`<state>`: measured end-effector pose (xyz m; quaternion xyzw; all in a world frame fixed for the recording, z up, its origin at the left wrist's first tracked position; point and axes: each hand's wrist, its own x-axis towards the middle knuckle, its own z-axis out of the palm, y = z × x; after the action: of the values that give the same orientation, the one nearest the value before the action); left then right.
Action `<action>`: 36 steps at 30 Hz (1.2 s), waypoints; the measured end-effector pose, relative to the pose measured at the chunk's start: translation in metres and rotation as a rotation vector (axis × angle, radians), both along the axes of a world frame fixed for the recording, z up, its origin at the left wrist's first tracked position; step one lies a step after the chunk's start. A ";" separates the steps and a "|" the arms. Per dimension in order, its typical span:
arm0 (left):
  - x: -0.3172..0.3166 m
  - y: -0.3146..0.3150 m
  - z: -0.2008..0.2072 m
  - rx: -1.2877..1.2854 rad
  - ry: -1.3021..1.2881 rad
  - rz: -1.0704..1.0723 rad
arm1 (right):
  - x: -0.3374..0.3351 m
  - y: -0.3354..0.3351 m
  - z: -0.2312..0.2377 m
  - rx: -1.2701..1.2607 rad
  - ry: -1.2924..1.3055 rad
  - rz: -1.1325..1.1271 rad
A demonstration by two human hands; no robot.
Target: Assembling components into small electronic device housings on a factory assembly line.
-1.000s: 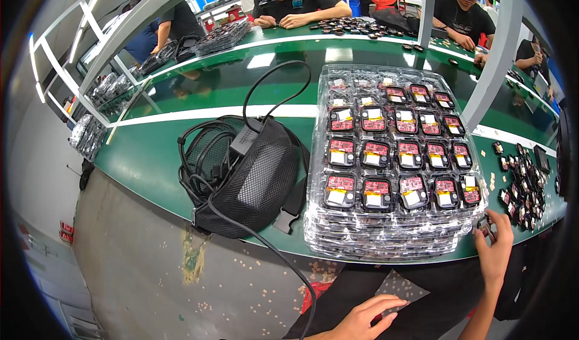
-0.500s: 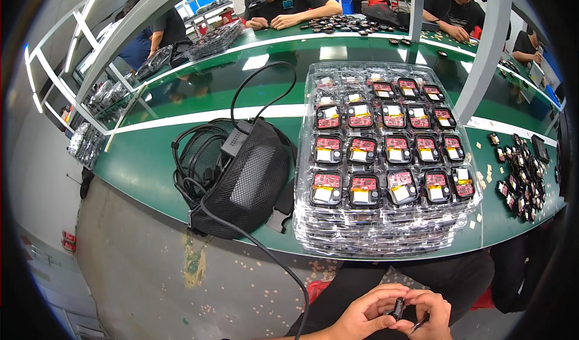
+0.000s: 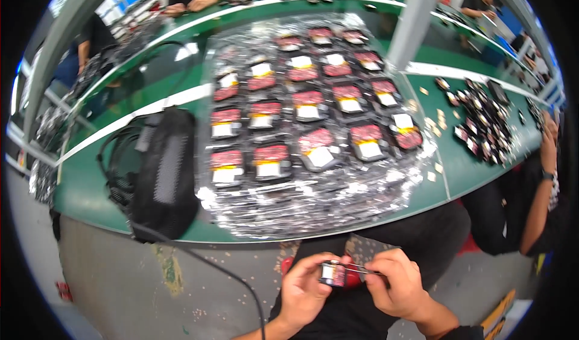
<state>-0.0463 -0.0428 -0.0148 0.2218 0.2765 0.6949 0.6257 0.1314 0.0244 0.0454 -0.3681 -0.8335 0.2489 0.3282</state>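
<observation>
Low in front of my lap, my left hand point(image 3: 304, 295) grips a small black-cased electronic module point(image 3: 333, 273) by its edges. Its face shows a red circuit board and a white patch. My right hand point(image 3: 398, 286) pinches thin metal tweezers point(image 3: 357, 269), whose tips reach the right side of the module; blur hides whether they touch it. Beyond my hands, a stack of clear plastic trays point(image 3: 301, 219) lies on the green table point(image 3: 84, 204). Rows of similar modules point(image 3: 316, 150), each with a red board, yellow strip and white patch, sit in the top tray's pockets.
Left of the trays stands a black mesh bag point(image 3: 166, 171) with a cable hanging off the table edge. A pile of small modules point(image 3: 485, 126) lies to the right. A grey post point(image 3: 413, 29) rises behind the trays. A co-worker's arm point(image 3: 543, 189) is at the far right.
My view has swung right and down. The module has turned from edge-on to face-up, and my hands have moved apart. The tweezers now stretch between them toward the module.
</observation>
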 end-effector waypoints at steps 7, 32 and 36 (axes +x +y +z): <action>0.007 0.004 -0.002 -0.086 -0.039 -0.035 | 0.004 0.000 -0.014 0.239 -0.111 -0.067; 0.002 -0.002 -0.005 -0.165 -0.017 -0.061 | 0.001 0.000 -0.035 0.206 0.015 -0.050; -0.001 -0.003 -0.009 -0.098 -0.057 -0.085 | 0.001 0.001 -0.027 0.087 0.018 -0.047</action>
<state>-0.0473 -0.0460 -0.0242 0.1828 0.2825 0.6593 0.6724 0.1322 0.0254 0.0182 -0.3709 -0.8317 0.2078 0.3572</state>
